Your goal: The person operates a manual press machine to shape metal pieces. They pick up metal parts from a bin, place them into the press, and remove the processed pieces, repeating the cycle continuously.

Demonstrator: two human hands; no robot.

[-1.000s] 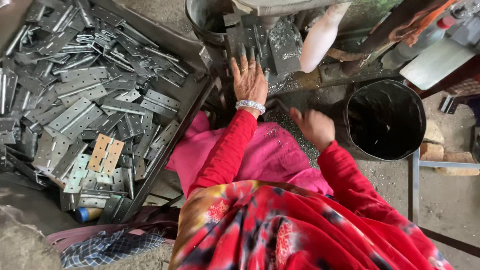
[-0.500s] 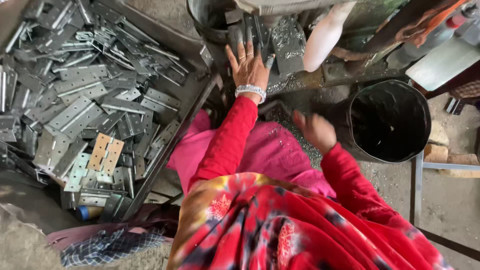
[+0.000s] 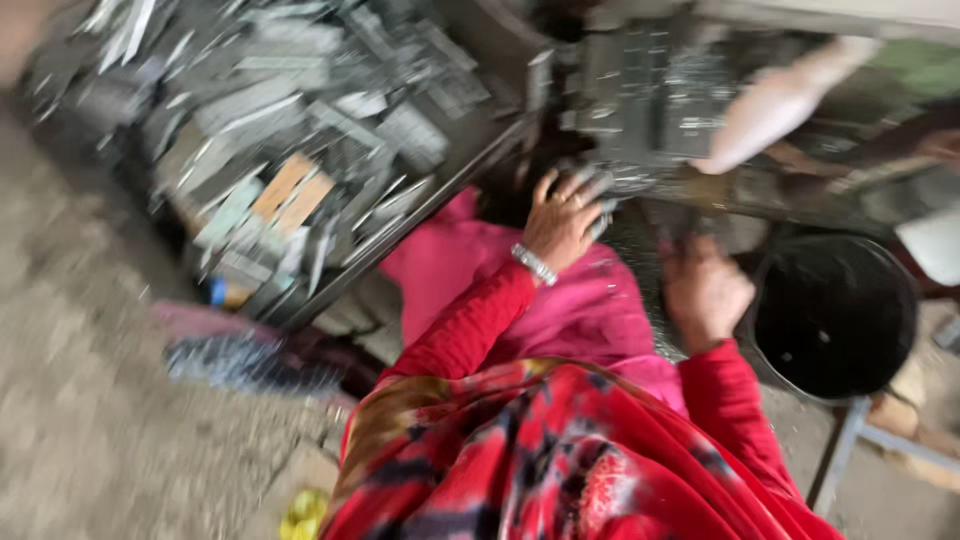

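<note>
The whole view is smeared by motion blur, so fine detail is hard to make out. The left hand [image 3: 562,222], with a pale bangle at the wrist, is seen near the centre of the frame, its fingers curled against a small grey metal piece [image 3: 603,203] at the edge of a work surface; whether the piece is actually gripped cannot be told. The right hand [image 3: 704,290] is seen right of centre, knuckles up and fingers folded under, and whether anything is held inside it is hidden. A heap of flat metal plates [image 3: 300,130] is piled in a tray [image 3: 420,215] across the upper left, with two tan plates among the grey ones; the heap is cut off by the top edge. A dark machine bed [image 3: 650,90] littered with metal parts is seen at upper centre, and a pale cylindrical shape [image 3: 775,105] slants across it at upper right, its nature unclear. A black bucket [image 3: 835,315] stands at the right, just beside the right hand. Pink cloth [image 3: 590,310] over the lap fills the narrow gap between tray and bucket, and red patterned clothing [image 3: 560,450] fills the lower centre. Bare rough concrete floor [image 3: 90,400] lies open at the lower left, with a blurred bluish object [image 3: 240,365] and something yellow [image 3: 305,515] at the bottom edge.
</note>
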